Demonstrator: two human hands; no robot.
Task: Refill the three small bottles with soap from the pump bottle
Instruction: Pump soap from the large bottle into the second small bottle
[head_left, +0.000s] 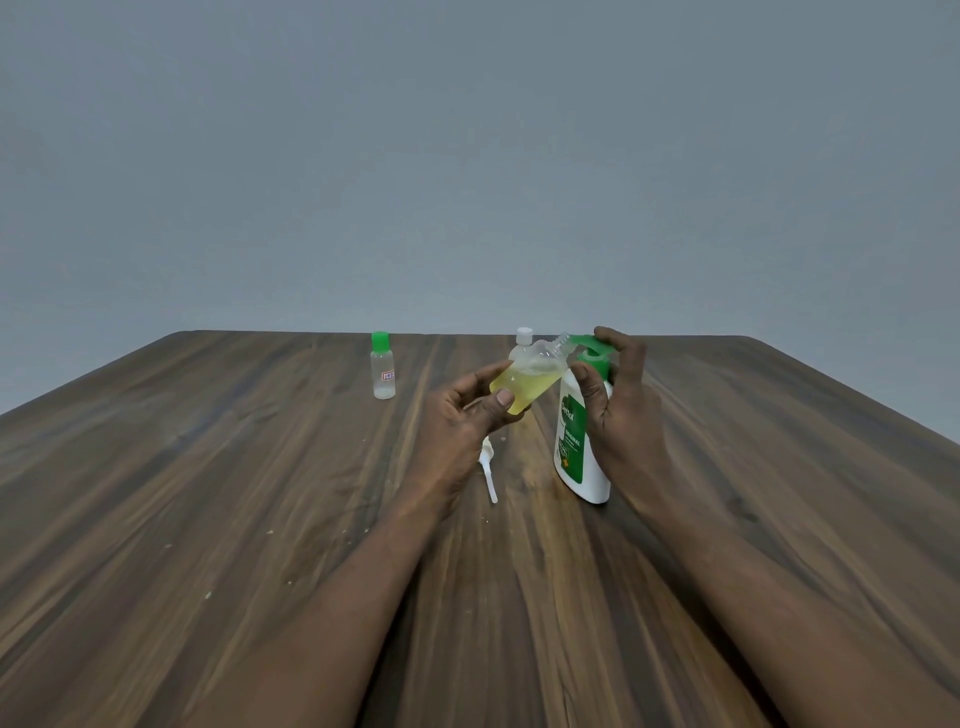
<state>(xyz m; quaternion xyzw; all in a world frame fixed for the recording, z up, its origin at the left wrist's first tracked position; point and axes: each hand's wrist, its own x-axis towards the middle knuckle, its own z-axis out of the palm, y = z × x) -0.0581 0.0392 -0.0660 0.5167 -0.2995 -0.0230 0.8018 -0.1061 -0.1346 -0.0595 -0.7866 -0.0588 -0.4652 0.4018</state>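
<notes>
Three small bottles, head view. The uncapped bottle (530, 382), about half full of yellow soap, is tilted in the left hand (467, 410), pinched between thumb and fingers, with its neck at the green pump head (592, 345). The right hand (618, 410) curls round the pump bottle (574, 447), which stands upright on the desk (260, 493), with a finger over the pump head. White-capped bottle (523, 338) just behind. Green-capped bottle (383, 366) upright, well apart to the left.
</notes>
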